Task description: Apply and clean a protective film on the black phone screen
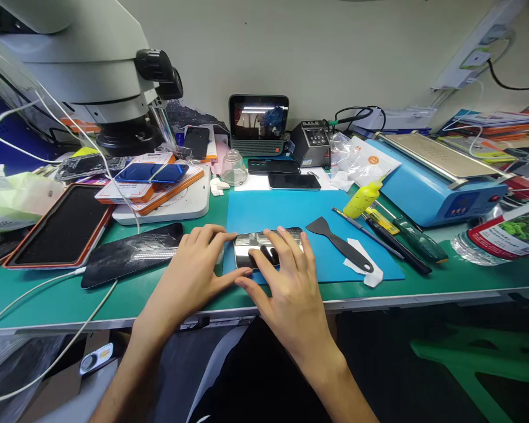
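Note:
A smartphone (243,259) with a glossy, reflective screen lies sideways on the blue mat (268,205). My left hand (198,261) steadies its left end, the index finger at the upper corner and the thumb along the near edge. Over the screen, my right hand (286,279) has its fingers spread, with the fingertips resting on the glass and far edge. Both thumb tips come close together at the near side. To the right of the phone, a black plastic scraper (341,244) lies partly on a piece of white tissue (365,271).
A microscope (88,70) and a dark phone screen panel (132,255) are at left. Right of the mat are a yellow bottle (362,198), a green-handled screwdriver (418,239) and a blue heating plate machine (436,188). A small display (259,123) stands at the back.

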Available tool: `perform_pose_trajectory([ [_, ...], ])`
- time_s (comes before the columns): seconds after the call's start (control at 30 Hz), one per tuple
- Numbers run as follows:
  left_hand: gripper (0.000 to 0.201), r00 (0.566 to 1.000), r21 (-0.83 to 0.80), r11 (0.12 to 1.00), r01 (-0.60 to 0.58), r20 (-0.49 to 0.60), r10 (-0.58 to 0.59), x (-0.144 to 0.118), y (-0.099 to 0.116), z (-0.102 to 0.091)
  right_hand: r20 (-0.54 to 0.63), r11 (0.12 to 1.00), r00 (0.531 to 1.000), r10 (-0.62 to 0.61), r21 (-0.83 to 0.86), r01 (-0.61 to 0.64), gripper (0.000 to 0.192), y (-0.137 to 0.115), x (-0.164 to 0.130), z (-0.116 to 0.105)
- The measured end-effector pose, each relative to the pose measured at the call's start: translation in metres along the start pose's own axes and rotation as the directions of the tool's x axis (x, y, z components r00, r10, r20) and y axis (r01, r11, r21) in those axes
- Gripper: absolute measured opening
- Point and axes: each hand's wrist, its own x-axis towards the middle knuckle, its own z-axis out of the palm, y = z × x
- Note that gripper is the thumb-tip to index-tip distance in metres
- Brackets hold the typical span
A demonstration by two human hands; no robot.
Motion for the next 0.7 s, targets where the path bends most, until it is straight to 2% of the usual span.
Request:
perform_pose_trajectory([
  [0.13,0.060,1.000,-0.001,1.000,0.001,0.002,-0.001,-0.001,0.000,0.000,-0.017,1.000,1.000,-0.008,0.015,0.008,0.046,-0.001,-0.002,0.001],
  [0.27,0.058,1.000,0.005,1.000,0.002,0.001,-0.002,0.000,0.000,0.000,-0.065,0.997,0.996,-0.053,0.056,0.057,0.036,0.002,-0.006,-0.003],
  [0.37,0.058,1.000,0.005,1.000,-0.002,-0.004,0.002,0.000,0.001,0.000,-0.035,0.999,0.999,0.012,0.039,-0.011,0.035,0.001,-0.003,-0.004],
  [0.47,0.057,1.000,0.004,1.000,-0.004,-0.004,0.004,0.000,0.001,-0.001,0.014,0.998,0.998,0.064,0.009,-0.065,0.042,-0.001,0.000,-0.003],
  [0.7,0.060,1.000,0.010,1.000,-0.001,0.000,0.001,0.000,0.000,0.000,-0.040,0.996,0.999,-0.023,0.088,0.027,0.033,0.005,-0.011,-0.011],
])
